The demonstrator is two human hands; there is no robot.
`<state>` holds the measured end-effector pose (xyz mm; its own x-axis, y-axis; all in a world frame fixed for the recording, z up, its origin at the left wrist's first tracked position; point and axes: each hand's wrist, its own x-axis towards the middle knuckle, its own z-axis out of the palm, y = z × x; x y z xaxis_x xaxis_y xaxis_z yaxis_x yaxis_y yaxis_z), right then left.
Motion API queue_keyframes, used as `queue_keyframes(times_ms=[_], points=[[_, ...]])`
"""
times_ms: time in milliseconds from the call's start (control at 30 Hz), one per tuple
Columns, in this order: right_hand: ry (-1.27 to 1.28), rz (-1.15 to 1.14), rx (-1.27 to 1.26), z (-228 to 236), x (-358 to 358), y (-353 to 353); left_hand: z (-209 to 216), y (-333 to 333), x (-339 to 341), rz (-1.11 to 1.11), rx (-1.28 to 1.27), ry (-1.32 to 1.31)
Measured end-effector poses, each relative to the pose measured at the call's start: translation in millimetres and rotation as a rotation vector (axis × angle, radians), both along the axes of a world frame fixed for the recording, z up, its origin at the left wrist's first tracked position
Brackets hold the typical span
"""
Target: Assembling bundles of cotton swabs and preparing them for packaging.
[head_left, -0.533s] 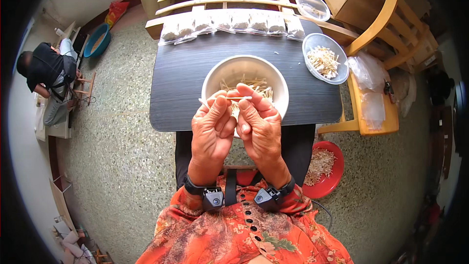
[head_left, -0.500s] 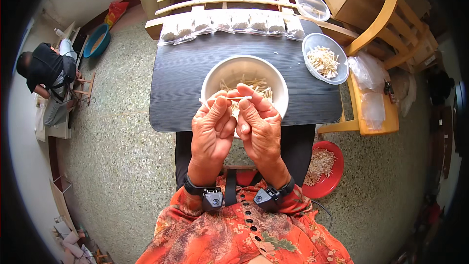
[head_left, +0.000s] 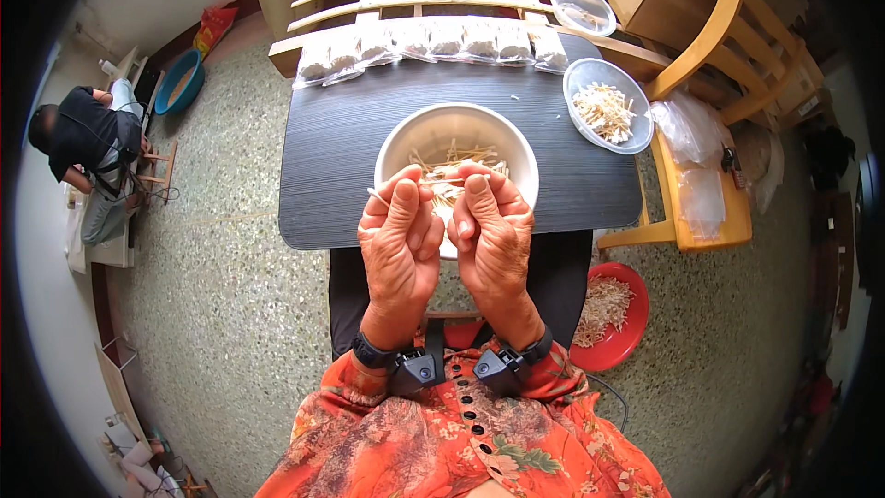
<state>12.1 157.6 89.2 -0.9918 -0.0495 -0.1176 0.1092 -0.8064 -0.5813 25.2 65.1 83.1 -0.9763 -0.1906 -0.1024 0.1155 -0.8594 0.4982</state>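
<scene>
A thin cotton swab point(head_left: 442, 181) lies level between my two hands, above the near part of a white bowl point(head_left: 395, 138). My left hand point(head_left: 401, 235) pinches its left end between thumb and forefinger, and a white tip pokes out past the fingers on that side. At the other end, my right hand point(head_left: 494, 240) has its thumb and fingertips closed on the swab. Below the fingertips, a loose heap of cotton swabs point(head_left: 456, 159) lies in the bowl, partly hidden by my hands.
Filled clear bags point(head_left: 445, 40) line the dark table's point(head_left: 336, 157) far edge. A clear bowl of swabs point(head_left: 608, 113) stands right, another clear bowl point(head_left: 583, 9) beyond it. A wooden chair point(head_left: 714, 221) holds plastic bags. A red basin point(head_left: 627, 337) sits on the floor. A person point(head_left: 97, 148) sits at left.
My right thumb and fingertips have drawn up and apart from the left hand, with the swab still between the hands. The whole view has shifted slightly.
</scene>
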Motion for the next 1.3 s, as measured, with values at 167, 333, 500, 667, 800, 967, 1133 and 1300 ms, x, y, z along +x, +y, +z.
queue_keyframes(times_ms=[167, 333, 500, 667, 800, 967, 1133, 1300], points=[[0.063, -0.034, 0.004, 3, 4, 0, -2, 6, 6, 0.035, -0.106, 0.043], [0.098, -0.053, -0.03, -1, 6, -3, 3, 12, 10, 0.072, -0.154, 0.058], [0.057, -0.097, -0.049, -6, 10, -13, 9, 13, 8, 0.128, -0.253, -0.022], [0.047, -0.011, -0.006, -7, 12, -11, 5, 7, 6, 0.158, -0.262, -0.035], [0.031, 0.095, -0.157, 2, 13, -4, 5, 0, 6, 0.193, -0.233, -0.053], [0.045, 0.015, -0.056, 1, 19, -11, 5, 6, 10, 0.208, -0.306, -0.017], [0.076, -0.073, -0.038, -11, 14, -10, 2, 14, 13, 0.226, -0.357, -0.027], [0.054, -0.125, 0.008, -11, 13, -14, 1, 17, 16, 0.212, -0.286, -0.019]])
